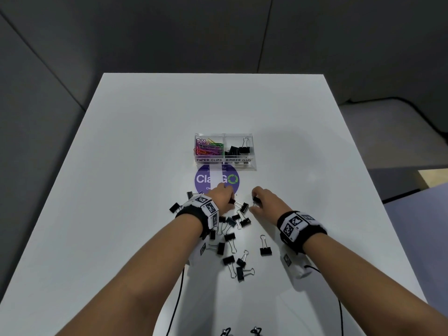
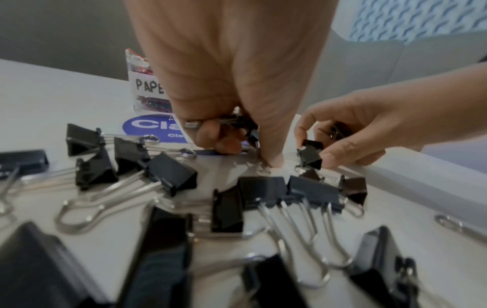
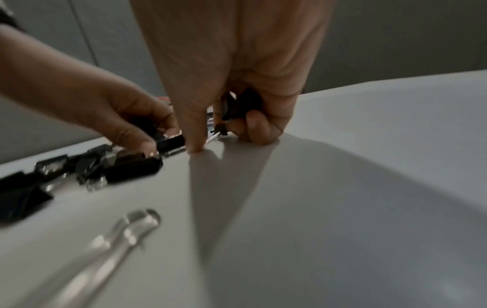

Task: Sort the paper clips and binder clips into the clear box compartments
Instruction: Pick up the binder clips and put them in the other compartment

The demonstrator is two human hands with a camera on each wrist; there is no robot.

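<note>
Black binder clips [image 1: 234, 243] lie scattered on the white table [image 1: 135, 146], most of them between the two forearms and a few off to the left of the left wrist. Both hands work at the far end of that heap. The left hand [image 1: 221, 194] is curled, with one clip [image 2: 238, 123] tucked against its palm, while a fingertip [image 2: 274, 161] presses down on a wire handle on the table. The right hand [image 1: 263, 198] is curled as well — a black clip [image 3: 241, 105] is held in its bent fingers, and in the left wrist view its thumb and a finger pinch a second clip [image 2: 311, 155] just above the table. Beyond the hands, touching neither, stands the clear box [image 1: 224, 163] with two compartments side by side. Its left one, labelled PAPER CLIPS, holds coloured paper clips [image 1: 209, 147]; its right one, labelled BINDER CLIPS, holds a few black clips [image 1: 238, 149], one with its wire handles standing up. Between box and hands a round purple sticker [image 1: 217, 180] lies flat on the table, partly covered by the left hand. Each wrist wears a black band with black-and-white markers [image 1: 294, 223], and thin black cables [image 1: 178, 294] run back from them along the table — the near edge of the view shows two more clips only in part.
</note>
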